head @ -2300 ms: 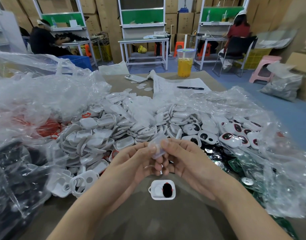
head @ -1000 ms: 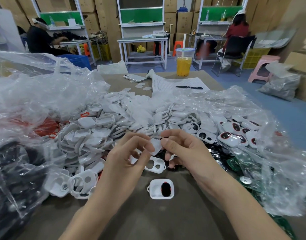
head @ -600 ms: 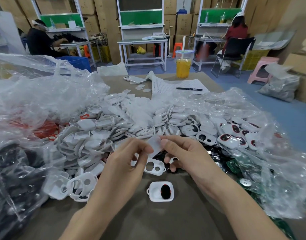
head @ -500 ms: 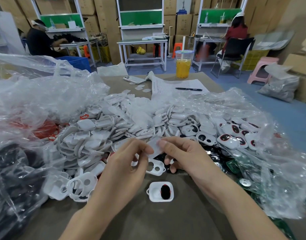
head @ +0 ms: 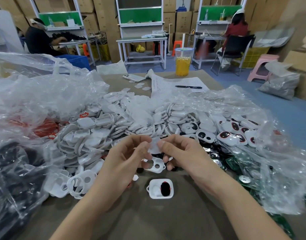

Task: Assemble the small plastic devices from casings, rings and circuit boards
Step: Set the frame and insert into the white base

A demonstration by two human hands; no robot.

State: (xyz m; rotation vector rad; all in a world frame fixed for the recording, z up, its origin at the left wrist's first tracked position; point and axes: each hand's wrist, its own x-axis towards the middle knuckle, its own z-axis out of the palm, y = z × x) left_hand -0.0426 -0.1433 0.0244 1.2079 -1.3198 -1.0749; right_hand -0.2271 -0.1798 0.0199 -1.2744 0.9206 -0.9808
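Observation:
Both hands are raised over the table's front middle. My right hand pinches a small translucent white plastic piece by its right edge. My left hand touches the piece's left edge with thumb and forefinger. Below the fingers lies a white casing with two holes. Nearer to me sits an open white casing with a black part inside. A big heap of white casings fills the table behind the hands. Green circuit boards lie under clear plastic at right.
Crumpled clear plastic bags cover the left side and right side. Assembled white devices with dark windows lie at right. At the table's far end are a phone, a paper sheet with a pen and a cup of yellow drink. People sit at benches behind.
The hands rose slightly with the translucent piece between them. My left fingers have loosened and spread a little at the piece's edge. A two-hole casing came into view under the fingers.

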